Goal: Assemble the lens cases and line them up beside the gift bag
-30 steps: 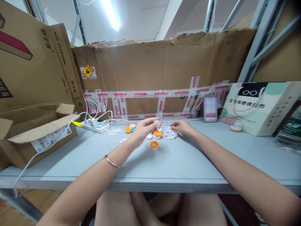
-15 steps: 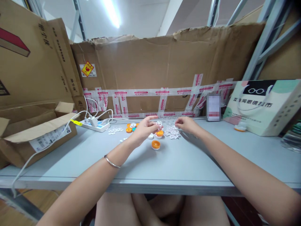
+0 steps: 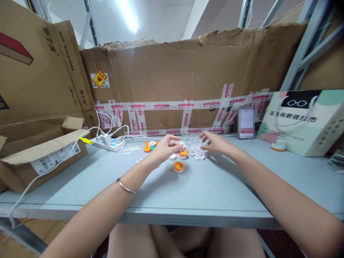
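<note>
Grey tabletop (image 3: 209,191) stretches to its front edge (image 3: 199,219). Left hand (image 3: 164,149) pinches a holed white piece (image 3: 182,145); right hand (image 3: 217,144), fingers parted, beside white pile (image 3: 197,153).

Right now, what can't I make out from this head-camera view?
In the head view:
Phone screen: blurred by pixelation.
Clear container: cut off by the right edge.
White piece: partly covered by the left hand.
White pile: pieces too small and crowded to count.

Place: workshop or storeroom, seemingly
Desk (image 3: 209,190): strewn with plastic parts (image 3: 197,153)
Cardboard (image 3: 174,75): taped, standing behind
Posts (image 3: 305,50): metal, shelf-like
</note>
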Demonstrator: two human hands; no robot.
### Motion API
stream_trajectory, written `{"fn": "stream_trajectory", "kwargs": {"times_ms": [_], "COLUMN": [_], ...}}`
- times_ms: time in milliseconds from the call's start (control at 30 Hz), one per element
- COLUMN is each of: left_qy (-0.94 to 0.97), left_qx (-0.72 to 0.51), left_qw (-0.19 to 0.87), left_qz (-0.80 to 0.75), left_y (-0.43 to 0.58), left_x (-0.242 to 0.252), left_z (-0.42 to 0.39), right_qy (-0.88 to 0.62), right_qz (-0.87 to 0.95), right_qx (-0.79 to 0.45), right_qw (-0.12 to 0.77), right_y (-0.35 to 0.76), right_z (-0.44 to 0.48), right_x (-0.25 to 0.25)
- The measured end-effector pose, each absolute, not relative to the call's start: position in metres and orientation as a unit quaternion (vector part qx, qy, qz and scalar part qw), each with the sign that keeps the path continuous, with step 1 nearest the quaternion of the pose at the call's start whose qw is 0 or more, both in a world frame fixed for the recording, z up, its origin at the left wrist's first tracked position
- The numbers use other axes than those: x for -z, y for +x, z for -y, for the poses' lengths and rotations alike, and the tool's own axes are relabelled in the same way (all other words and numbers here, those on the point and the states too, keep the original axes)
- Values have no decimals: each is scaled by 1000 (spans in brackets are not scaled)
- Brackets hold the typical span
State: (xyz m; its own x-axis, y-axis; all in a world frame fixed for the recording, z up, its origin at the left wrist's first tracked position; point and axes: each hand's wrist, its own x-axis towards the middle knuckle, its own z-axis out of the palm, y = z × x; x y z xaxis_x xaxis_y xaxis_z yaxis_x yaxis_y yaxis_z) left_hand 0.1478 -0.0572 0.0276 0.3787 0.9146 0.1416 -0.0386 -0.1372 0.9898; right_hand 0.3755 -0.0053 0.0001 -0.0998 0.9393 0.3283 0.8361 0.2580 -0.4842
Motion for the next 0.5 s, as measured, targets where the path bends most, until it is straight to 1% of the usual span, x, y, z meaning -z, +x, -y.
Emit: {"fn": "stream_trajectory", "kwargs": {"times_ms": [400, 500], "left_qy": [661, 659], "left_qx": [-407, -408], "left_qw": [498, 501], "left_qz": [-387, -386], "left_y": [145, 145], "left_x": [-19, -19], "left_z": [48, 48], "right_qy": [-573, -547], "right_qz": [755, 749], "right_qx": [-120, -168], "right_qw": [295, 334], "right_y": [361, 354], "right_z": [18, 24], "right_x": [-13, -15]}}
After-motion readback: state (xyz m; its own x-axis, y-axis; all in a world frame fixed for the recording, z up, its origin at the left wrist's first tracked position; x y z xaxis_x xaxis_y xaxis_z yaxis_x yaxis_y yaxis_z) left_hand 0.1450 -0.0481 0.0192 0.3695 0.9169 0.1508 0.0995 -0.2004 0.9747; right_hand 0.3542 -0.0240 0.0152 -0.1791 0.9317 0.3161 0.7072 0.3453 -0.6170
